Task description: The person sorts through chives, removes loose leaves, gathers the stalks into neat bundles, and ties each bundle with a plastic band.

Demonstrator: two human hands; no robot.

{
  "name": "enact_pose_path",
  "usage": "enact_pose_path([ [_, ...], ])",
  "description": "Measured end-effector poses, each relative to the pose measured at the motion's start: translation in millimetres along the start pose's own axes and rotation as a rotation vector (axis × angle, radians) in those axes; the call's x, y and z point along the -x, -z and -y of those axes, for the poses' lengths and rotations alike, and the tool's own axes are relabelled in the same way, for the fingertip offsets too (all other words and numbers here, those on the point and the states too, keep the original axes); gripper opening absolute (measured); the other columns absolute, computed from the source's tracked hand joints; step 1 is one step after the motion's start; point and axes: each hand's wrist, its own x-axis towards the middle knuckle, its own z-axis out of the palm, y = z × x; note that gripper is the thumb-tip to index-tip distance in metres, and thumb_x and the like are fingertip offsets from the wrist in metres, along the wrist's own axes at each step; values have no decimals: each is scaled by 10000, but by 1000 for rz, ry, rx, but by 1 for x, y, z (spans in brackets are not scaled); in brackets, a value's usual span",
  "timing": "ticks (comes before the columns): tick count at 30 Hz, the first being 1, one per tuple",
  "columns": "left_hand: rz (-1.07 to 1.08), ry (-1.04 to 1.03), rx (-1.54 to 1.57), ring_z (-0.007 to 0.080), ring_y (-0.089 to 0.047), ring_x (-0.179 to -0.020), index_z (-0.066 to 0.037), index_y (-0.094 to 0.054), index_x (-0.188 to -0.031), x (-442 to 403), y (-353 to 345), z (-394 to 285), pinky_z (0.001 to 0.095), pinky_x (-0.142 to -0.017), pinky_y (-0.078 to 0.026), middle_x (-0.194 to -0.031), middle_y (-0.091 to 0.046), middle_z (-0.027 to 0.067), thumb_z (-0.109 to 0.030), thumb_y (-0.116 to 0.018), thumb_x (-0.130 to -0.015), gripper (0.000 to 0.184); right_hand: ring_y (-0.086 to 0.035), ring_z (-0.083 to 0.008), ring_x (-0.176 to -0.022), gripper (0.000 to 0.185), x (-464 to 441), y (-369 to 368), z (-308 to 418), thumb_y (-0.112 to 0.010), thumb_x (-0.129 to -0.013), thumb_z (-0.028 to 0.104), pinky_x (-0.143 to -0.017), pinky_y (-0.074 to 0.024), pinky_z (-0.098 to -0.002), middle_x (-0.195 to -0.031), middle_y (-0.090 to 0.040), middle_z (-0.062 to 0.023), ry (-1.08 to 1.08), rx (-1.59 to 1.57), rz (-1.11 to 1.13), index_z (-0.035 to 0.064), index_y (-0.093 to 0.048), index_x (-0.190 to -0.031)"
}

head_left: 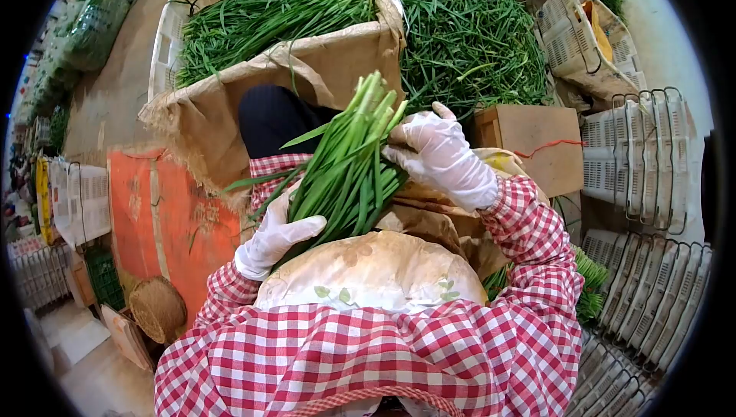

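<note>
A bunch of long green stalks [349,164] lies slanted over my lap, pale cut ends up and toward the far side. My left hand [280,234], in a white glove, is wrapped round its lower left side with the thumb on top. My right hand [445,155], gloved too, is beside the pale ends at the right; its thumb and fingertips are pinched at the bunch's edge, and what they hold is too small to make out. Beyond them, a white crate [162,64] lined with brown cloth holds more stalks laid side by side.
A big heap of loose green stalks [468,41] is at the far right. Near it stands a wooden box [529,145] with a red string. White crates [636,160] are stacked along the right. An orange-red sheet [184,218] and a woven basket [157,310] are at the left.
</note>
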Motion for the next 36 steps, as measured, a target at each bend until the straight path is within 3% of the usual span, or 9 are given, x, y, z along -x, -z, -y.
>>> enact_pose_path([
  [7, 92, 68, 38, 171, -456, -1177, 15, -336, -1378, -1, 0, 6, 312, -1017, -331, -1316, -477, 106, -218, -663, -795, 708, -567, -155, -538, 73, -25, -5, -70, -471, -914, 87, -333, -420, -240, -597, -533, -35, -215, 688, -15, 33, -512, -887],
  [11, 12, 38, 146, 162, -493, -1131, 2, -369, -1358, -1, 7, 15, 309, -987, -368, -1280, -506, 87, -246, -598, -857, 604, -612, -223, -636, 256, -37, 26, -115, -548, -852, 63, -554, -518, -327, -713, -615, -129, -71, 911, -665, -18, -534, -1095],
  [13, -11, 97, 190, 159, -505, -1118, 0, -363, -1361, -2, 8, 14, 301, -974, -384, -1280, -508, 82, -227, -581, -874, 580, -621, -232, -868, 290, -39, 30, -54, -628, -840, 182, -733, -539, -327, -911, -647, -130, 75, 39, -545, 3, -599, -1067],
  [16, -4, 128, 155, 159, -509, -1112, 1, -354, -1365, -3, 2, 9, 298, -971, -388, -1281, -507, 84, -234, -570, -886, 576, -516, -255, -1108, 280, -25, 18, 12, -650, -800, 425, -1048, -148, -600, -1015, -632, -28, 201, 110, -128, 161, -644, -894],
  [24, 316, 15, -105, 192, -151, -1380, 14, -86, -1455, -5, 1, -13, 325, -1115, -130, -1507, -138, 130, -266, -635, -827, 880, -590, -185, -625, 60, -14, -14, -11, -584, -823, 137, -972, -389, -482, -643, -548, -14, 339, 262, -347, 94, -555, -853],
  [29, 291, -34, -36, 205, -182, -1371, 13, -83, -1454, -3, -9, -5, 322, -1112, -145, -1491, -182, 148, -249, -624, -838, 861, -548, -165, -516, 131, -38, -1, -79, -542, -917, 180, -425, -467, -272, -590, -536, -41, 106, 360, -609, 53, -524, -895],
  [31, 224, 2, -195, 215, -215, -1359, 34, -107, -1444, 1, -8, -3, 330, -1109, -159, -1469, -231, 175, -240, -600, -860, 812, -589, -199, -575, 165, -43, 25, -99, -522, -920, 171, -483, -487, -328, -669, -586, -78, -503, 517, -305, 22, -548, -987],
  [33, 188, -61, -327, 250, -241, -1353, 65, -133, -1426, 2, -2, 7, 342, -1107, -172, -1446, -273, 211, -241, -580, -879, 770, -642, -253, -710, 271, -42, 34, -100, -484, -931, 150, -607, -523, -376, -855, -645, -157, -444, 719, -357, -33, -524, -1126],
  [36, 202, -244, -761, 348, -252, -1351, 93, -164, -1403, 1, -3, 8, 380, -1104, -197, -1419, -284, 281, -244, -578, -882, 746, -585, -247, -1070, 341, -48, 60, -50, -507, -940, 197, -936, -451, -323, -1171, -601, -166, -279, -253, -163, 21, -539, -1230],
])
